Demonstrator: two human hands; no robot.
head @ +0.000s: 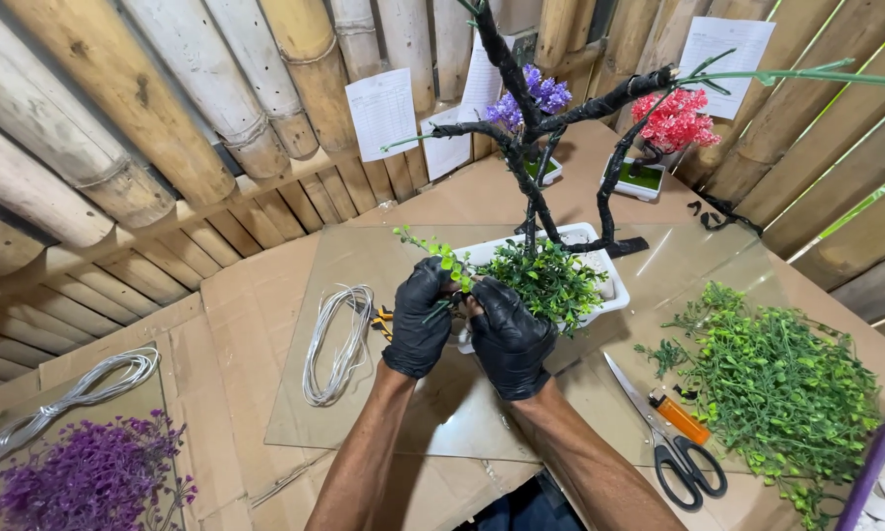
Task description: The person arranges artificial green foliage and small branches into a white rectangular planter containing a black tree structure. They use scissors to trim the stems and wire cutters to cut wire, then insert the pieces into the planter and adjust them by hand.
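Both my hands wear black gloves. My left hand [420, 317] is closed around the stem of a green artificial sprig [436, 252], whose leafy end points up and left. My right hand [508, 334] grips the lower end of the same sprig, just at the near left corner of a white rectangular pot [612, 291]. The pot holds green artificial foliage [550, 280] and a black wrapped tree trunk [541, 211] with bare branches spreading upward. The pot rests on a glass sheet [364, 393] laid over cardboard.
A coil of grey wire [336, 344] and small orange-handled pliers [381, 319] lie left of my hands. Scissors [670, 441], an orange lighter [680, 418] and a heap of green sprigs [781, 388] lie right. Purple flowers [88, 482] and another wire coil [69, 398] sit far left. Bamboo wall behind.
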